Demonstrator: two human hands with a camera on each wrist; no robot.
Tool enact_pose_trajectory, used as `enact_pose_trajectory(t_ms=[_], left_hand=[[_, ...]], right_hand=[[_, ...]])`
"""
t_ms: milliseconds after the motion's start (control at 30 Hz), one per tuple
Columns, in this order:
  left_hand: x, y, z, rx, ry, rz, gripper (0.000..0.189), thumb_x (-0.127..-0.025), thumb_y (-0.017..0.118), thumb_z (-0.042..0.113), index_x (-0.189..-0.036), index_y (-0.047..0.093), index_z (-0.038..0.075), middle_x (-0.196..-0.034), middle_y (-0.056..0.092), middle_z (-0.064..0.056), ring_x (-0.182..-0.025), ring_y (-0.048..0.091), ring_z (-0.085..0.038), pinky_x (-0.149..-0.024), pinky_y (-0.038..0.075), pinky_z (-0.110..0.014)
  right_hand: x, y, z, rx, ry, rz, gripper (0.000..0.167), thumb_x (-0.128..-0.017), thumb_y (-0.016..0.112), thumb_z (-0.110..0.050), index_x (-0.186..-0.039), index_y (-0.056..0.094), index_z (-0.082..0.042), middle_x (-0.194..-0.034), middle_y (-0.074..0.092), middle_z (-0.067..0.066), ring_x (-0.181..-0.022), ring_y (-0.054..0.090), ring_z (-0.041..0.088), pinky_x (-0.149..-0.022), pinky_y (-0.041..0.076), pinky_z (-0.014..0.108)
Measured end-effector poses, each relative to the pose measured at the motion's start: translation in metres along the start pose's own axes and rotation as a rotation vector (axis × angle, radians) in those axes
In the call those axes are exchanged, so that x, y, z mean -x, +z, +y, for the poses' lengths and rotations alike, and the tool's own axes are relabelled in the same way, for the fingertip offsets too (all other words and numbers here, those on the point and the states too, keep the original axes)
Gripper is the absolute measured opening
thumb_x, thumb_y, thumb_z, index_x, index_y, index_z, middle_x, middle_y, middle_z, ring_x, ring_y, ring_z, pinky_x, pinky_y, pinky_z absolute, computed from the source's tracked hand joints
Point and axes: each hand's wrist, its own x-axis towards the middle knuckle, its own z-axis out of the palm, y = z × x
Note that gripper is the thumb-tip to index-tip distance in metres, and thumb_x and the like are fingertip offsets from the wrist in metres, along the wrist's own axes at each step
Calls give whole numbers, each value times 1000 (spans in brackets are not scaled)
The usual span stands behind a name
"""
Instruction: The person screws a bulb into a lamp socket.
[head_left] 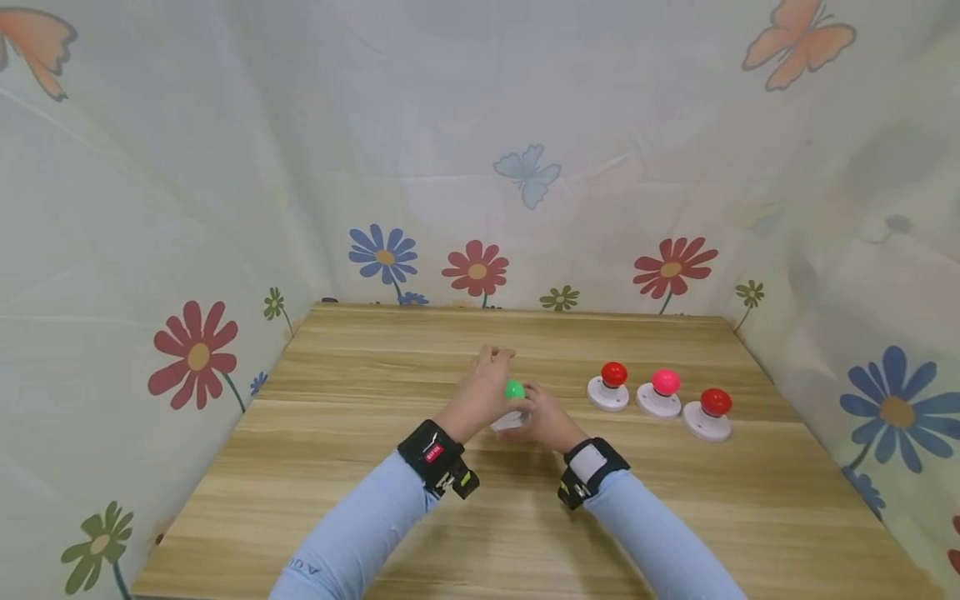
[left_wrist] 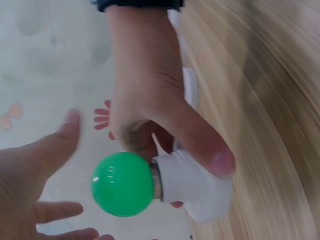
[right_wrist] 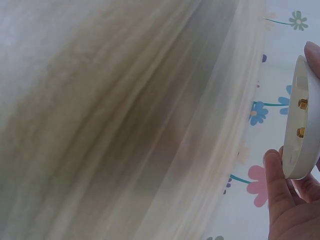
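Observation:
A green light bulb (head_left: 514, 389) sits in a white lamp socket (head_left: 507, 422) with a round base. In the left wrist view the bulb (left_wrist: 123, 184) points sideways, its metal collar at the mouth of the socket (left_wrist: 192, 185). My right hand (head_left: 553, 423) grips the socket, thumb on one side and fingers behind it. Brass screws (right_wrist: 302, 104) show on the underside of the base (right_wrist: 296, 150), tipped up off the table in the right wrist view. My left hand (head_left: 486, 390) is beside the bulb; its thumb and fingers (left_wrist: 67, 209) are spread, apart from the green globe.
Three more white sockets stand to the right on the wooden table (head_left: 352, 375): one with a red bulb (head_left: 613, 374), one with a pink bulb (head_left: 666, 382), one with another red bulb (head_left: 716, 402). A flower-patterned curtain (head_left: 420, 125) surrounds the table's back and sides.

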Motion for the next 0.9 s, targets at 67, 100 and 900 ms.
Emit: enact_pose_trajectory(t_ms=[67,100,900], left_hand=[[1,2,-1,-99,2,61,83,-78,72,56,-135,47,1,-128,50,-17,-103,56,-24,-79,58,-34],[2,4,-1,-144,3,85,81,-80,68,59,-132,49,0,-121,53,-17,-96,58,-22,-75,58,-34],[1,3,0,-46,64,-96,44,-87,71,11,-129,58,9,-130,59,-7,-114,61,-21,-94,51,-30]], right_hand=[[0,0,-1,-30,-4,3,71,-64,91,-25,-125,59,-6,-121,58,14,-108,58,29,-95,47,51],[-1,0,-1,-39,-2,6,69,-64,91,-24,-123,60,-7,-121,58,13,-108,58,29,-95,48,50],[-6,3,6,18,-31,15,81,-63,91,-33,-130,56,-3,-128,59,13,-113,57,28,-97,47,48]])
